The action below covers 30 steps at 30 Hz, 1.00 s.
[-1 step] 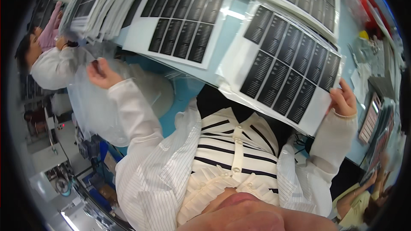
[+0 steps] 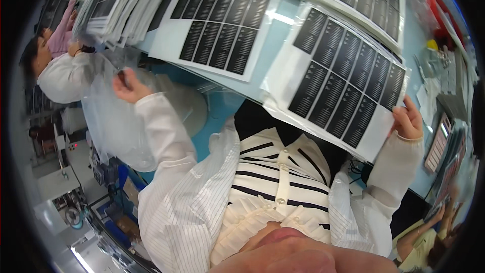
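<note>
My right hand (image 2: pixel 408 119) is closed on the right edge of a white sheet printed with black label blocks (image 2: pixel 348 78). The sheet lies on a clear plastic sleeve or stack that overhangs the table's near edge. Out to the left, my left hand (image 2: pixel 130 87) is raised off the table with its fingers curled together. A small dark spot shows at its fingertips; I cannot tell what it is. Behind this hand hangs a large clear plastic bag (image 2: pixel 113 126). Another label sheet (image 2: pixel 222 30) lies flat between the hands, farther back on the table.
Stacked bagged label sheets (image 2: pixel 351 0) stand at the back right, and tall piles of sheets (image 2: pixel 131 7) at the back left. A red bin (image 2: pixel 439 12) and papers line the right side. A co-worker in a white sleeve (image 2: pixel 63 78) sits at the left.
My left hand has shifted slightly to the right. My right hand keeps its hold on the label sheet; the whole view has moved a little.
</note>
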{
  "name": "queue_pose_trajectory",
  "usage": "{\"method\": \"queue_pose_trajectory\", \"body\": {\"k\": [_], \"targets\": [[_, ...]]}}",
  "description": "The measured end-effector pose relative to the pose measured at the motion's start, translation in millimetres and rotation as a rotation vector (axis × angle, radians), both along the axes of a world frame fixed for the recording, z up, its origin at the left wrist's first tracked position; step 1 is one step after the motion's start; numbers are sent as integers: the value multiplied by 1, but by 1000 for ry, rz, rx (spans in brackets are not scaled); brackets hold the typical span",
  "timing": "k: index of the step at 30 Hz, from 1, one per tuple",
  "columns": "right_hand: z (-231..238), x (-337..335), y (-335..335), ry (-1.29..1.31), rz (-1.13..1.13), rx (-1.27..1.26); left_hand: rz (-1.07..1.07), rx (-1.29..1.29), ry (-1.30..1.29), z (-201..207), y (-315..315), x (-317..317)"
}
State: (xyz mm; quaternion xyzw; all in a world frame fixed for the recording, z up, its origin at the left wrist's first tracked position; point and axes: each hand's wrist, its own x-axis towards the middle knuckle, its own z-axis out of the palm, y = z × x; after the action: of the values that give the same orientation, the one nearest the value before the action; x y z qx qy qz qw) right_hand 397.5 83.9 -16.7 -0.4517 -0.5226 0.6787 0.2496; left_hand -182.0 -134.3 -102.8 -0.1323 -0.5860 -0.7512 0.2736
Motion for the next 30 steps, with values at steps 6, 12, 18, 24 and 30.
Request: {"method": "queue_pose_trajectory", "body": {"k": [6,12,18,24,30], "targets": [[-16,11,16,44,-83,-83,47,-301,-158,-120,-3,-25],[-24,20,25,118,-59,-154,-714,47,-164,-156,50,-85],[-18,9,19,116,-100,-138,-833,332,-690,-158,78,-101],[-9,-1,15,77,-100,-120,-360,-139,-532,-150,33,-101],[-9,-2,14,80,-145,-141,136,-405,6,-36,-5,-37]]}}
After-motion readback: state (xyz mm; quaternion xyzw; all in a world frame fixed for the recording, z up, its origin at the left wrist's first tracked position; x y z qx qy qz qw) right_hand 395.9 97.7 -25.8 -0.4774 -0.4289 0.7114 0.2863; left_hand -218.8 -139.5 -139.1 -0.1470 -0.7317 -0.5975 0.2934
